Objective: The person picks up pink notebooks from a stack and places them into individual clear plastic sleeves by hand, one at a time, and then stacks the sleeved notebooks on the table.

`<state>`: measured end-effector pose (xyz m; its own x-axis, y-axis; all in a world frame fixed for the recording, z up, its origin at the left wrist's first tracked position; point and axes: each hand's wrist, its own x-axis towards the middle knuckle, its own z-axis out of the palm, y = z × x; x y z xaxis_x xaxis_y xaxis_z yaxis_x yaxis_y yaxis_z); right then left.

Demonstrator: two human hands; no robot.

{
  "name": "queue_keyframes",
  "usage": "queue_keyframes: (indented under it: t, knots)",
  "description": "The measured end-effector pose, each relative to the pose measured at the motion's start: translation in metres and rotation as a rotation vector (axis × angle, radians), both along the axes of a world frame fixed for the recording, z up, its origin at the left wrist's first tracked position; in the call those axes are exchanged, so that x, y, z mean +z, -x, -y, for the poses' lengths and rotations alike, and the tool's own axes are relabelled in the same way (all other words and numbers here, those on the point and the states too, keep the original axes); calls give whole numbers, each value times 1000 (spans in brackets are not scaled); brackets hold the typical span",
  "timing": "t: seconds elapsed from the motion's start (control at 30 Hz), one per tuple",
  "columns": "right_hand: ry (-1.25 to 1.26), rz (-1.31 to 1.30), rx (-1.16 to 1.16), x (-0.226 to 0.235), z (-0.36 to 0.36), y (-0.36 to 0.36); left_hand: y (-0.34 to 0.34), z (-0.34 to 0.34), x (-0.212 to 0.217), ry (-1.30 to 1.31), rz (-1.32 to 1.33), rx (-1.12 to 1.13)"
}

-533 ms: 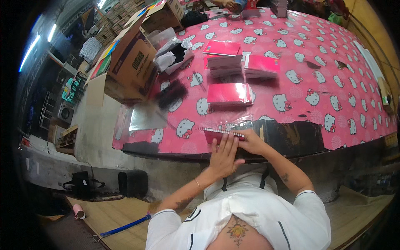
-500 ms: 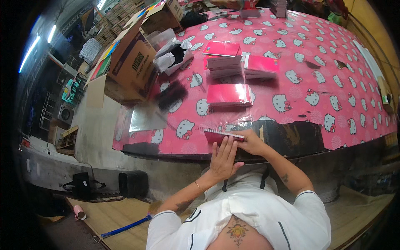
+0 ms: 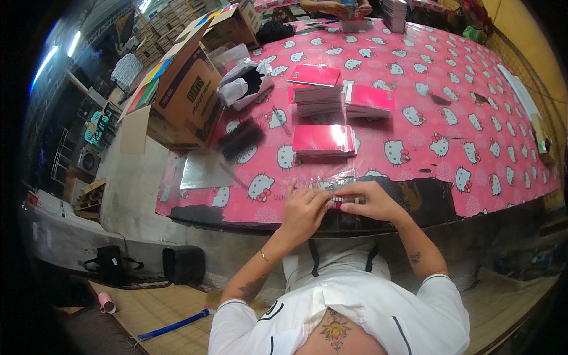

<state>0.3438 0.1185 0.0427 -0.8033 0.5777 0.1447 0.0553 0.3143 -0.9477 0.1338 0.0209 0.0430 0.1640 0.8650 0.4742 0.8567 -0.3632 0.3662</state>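
Observation:
At the table's near edge, both hands meet over a small pink notebook, mostly hidden by the fingers. My left hand is closed on its left part, fingers bent and fingertips against the upper edge. My right hand pinches its right end between thumb and fingers. A thin coil reaches out to the left beside my left hand. Just beyond the hands lies a short stack of pink notebooks. Farther back are a taller stack and another low stack.
Left on the table are loose black coils, a clear flat sheet, a white bag with black contents and an open cardboard box. At the far edge a co-worker's hands handle something near a tall notebook stack.
My left hand has gone from lying flat along the notebook to bent fingers at its edge. My right hand has shifted slightly right, and the notebook is now more covered.

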Motion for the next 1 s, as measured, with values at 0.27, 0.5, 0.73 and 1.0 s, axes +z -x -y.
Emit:
queue_keyframes:
  t: [0.27, 0.5, 0.73, 1.0]
  knots:
    - [-210, 148, 56, 11, -21, -1, 0, -2, -5, -55, -22, -15]
    - [-484, 159, -216, 4, -1, 24, -8, 4, 0, -63, -57, -29]
    - [-180, -152, -561, 46, 43, 8, -36, -6, 68, 263, 649, 60]
    - [171, -219, -860, -14, -73, -146, 29, -106, 2, -190, -120, -15]
